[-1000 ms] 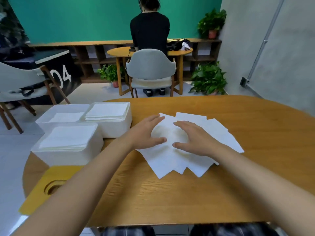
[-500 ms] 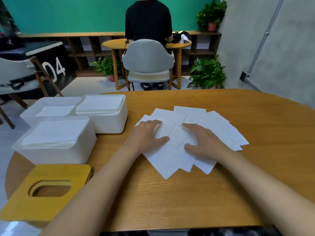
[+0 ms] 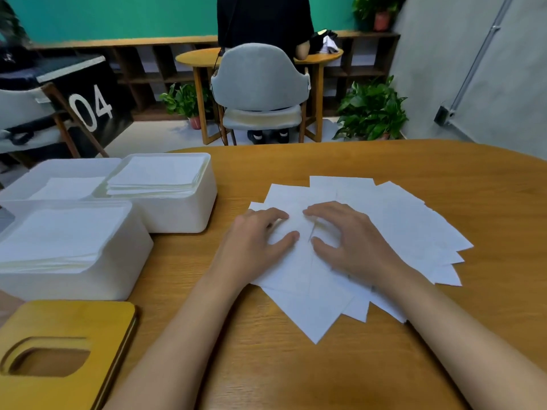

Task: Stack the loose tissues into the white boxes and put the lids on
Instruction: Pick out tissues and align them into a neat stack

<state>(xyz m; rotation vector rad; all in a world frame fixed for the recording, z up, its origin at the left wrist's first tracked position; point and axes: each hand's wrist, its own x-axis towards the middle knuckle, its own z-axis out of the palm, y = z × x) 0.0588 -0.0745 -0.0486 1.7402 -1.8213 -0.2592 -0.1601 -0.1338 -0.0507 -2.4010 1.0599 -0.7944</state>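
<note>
Wooden surface [image 3: 384,161] ahead of me, with part-filled white boxes [image 3: 183,214] at its left. The loose tissues [image 3: 399,220] lie fanned mid-surface: thin, limp, likely to slide and crease. A yellow lid [image 3: 59,318] waits nearby. My left hand [image 3: 254,244] and right hand [image 3: 355,247] rest on the fan, fingers [image 3: 322,208] spread, lightly bent, clamping nothing. I'd gather from the outer edges.

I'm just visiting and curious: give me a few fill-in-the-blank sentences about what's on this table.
1. The left hand and the right hand both rest on the tissues, which lie to the ____ of the white boxes.
2. The lid with the oval hole is ____ in colour.
3. The white boxes number ____.
Missing words: right; yellow; three.
</note>
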